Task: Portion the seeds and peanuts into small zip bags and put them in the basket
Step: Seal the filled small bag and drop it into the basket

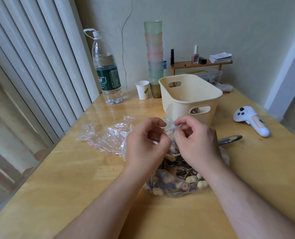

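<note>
Both hands, left and right, pinch a small zip bag with curled fingers at frame centre, above the seeds.

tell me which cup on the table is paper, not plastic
The small white paper cup with a green leaf print, standing alone between the water bottle and the tall stack of tinted plastic cups.

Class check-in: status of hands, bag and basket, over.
Left hand and right hand pinch small zip bag top. Basket behind, unobstructed.
</note>
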Motion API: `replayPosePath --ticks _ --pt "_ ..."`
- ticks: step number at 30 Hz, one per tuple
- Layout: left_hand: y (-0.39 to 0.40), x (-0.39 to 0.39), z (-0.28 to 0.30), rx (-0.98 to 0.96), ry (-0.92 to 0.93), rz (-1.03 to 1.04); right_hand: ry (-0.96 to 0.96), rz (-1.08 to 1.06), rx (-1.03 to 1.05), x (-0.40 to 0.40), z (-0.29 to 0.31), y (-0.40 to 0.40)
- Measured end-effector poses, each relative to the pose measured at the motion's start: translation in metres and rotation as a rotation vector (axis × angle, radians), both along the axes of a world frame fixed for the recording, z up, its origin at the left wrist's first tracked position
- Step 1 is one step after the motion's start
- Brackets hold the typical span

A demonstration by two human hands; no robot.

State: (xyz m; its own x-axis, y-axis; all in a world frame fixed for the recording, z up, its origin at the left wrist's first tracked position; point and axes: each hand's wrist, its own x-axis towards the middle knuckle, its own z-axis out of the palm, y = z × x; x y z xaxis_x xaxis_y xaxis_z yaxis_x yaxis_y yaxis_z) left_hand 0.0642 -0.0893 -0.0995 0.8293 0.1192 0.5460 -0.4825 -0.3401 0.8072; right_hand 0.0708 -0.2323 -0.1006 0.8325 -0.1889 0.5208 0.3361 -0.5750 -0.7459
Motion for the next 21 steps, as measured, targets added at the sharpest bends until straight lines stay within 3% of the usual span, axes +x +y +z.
replayPosePath --ticks 3,10,13,16,21 --pt "-0.003 -0.002 -0.003 0.131 -0.093 -0.014 0.054 0.11 0.066 0.001 -0.001 0.003" --pt "0.006 -0.002 0.003 0.057 -0.223 -0.11 0.187 0.225 0.462 0.003 0.007 -0.007" --pt "0.012 -0.002 0.007 0.227 -0.257 -0.203 0.234 0.306 0.594 0.001 0.01 -0.005" --pt "0.018 0.002 0.006 0.413 -0.219 -0.239 0.298 0.419 0.68 -0.001 0.012 -0.005" --pt "0.022 0.005 0.0 0.427 -0.139 -0.242 0.387 0.553 0.718 -0.001 0.012 -0.007"
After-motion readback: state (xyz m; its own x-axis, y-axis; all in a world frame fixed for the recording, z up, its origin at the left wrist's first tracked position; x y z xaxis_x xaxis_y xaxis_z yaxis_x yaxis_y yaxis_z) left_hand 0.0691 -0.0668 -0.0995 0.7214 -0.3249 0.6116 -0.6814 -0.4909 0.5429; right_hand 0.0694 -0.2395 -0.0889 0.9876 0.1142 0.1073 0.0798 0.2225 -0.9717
